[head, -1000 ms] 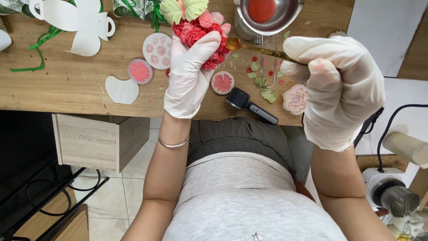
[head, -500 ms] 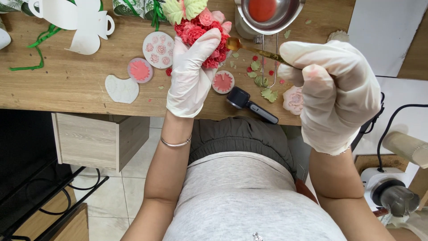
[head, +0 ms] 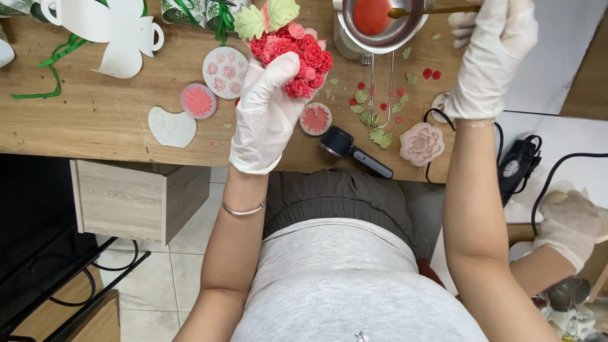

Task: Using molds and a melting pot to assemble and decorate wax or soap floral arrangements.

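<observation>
My left hand (head: pixel 269 114), in a white glove, grips a bunch of small red and pink rose shapes (head: pixel 297 57) topped with two pale green leaves (head: pixel 266 16), held over the wooden table (head: pixel 95 120). My right hand (head: pixel 491 57), also gloved, reaches to the far side and holds a gold spoon (head: pixel 430 10) whose bowl lies over a metal pot (head: pixel 380 25) of red liquid. Pink round moulds (head: pixel 315 118) and a pale flower mould (head: pixel 422 143) lie near the table's front edge.
A black hand tool (head: pixel 351 151) lies at the table edge between my arms. Green leaf shapes and red dots (head: pixel 380 114) are scattered under the pot's wire handle. White paper cut-outs (head: pixel 120 31) sit at the left. Another person's gloved hand (head: pixel 570 221) is at the right.
My right hand has gone from near the camera out to the pot, carrying the spoon over the red liquid. My left hand still holds the rose bunch in about the same place.
</observation>
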